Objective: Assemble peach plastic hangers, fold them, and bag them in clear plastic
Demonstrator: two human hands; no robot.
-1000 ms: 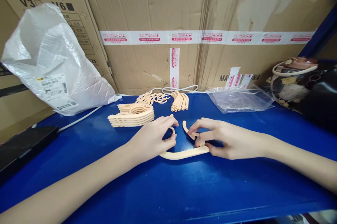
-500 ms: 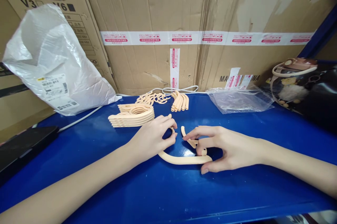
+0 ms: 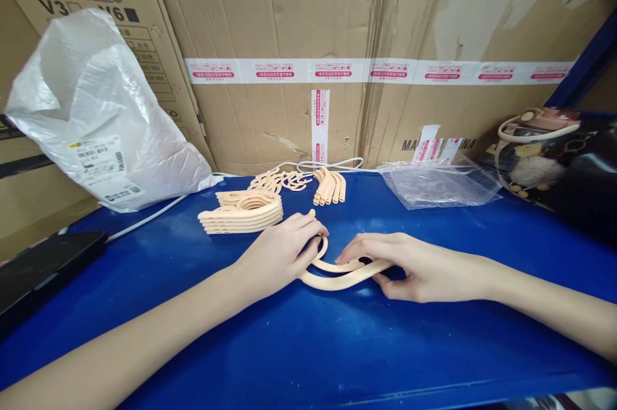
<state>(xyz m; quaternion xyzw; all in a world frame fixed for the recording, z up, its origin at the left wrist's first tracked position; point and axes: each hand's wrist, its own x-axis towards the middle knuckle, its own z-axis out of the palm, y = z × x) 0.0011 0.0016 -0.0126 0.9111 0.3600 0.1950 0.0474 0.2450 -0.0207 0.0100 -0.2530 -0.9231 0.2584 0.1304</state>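
Note:
Over the blue table, a beige, curved plastic hanger part [image 3: 332, 282] lies between my two hands. My left hand [image 3: 289, 246] has thumb and fingers closed on its left portion, which is mostly hidden behind the hand. My right hand [image 3: 405, 268] grips its right end between thumb and fingers. A thinner curved strip [image 3: 332, 265] runs behind the wide front strip, from my left fingertips to my right fingertips. I cannot tell whether the two strips are one piece. Just beyond my left hand, a neat stack of similar hanger parts [image 3: 241, 220] sits on the table.
Behind the stack lie a pile of small beige hooks [image 3: 284, 180] and several short curved pieces [image 3: 330, 186]. A clear plastic bag [image 3: 438, 185] is at back right, near a dark bag [image 3: 588, 172]. A white parcel bag [image 3: 96, 121] leans at left, above a black device [image 3: 48, 268].
My right fingers have closed in on the right end, which has risen and turned slightly. The small loose-looking curved piece by my right fingertips now lines up with the strip at my left hand.

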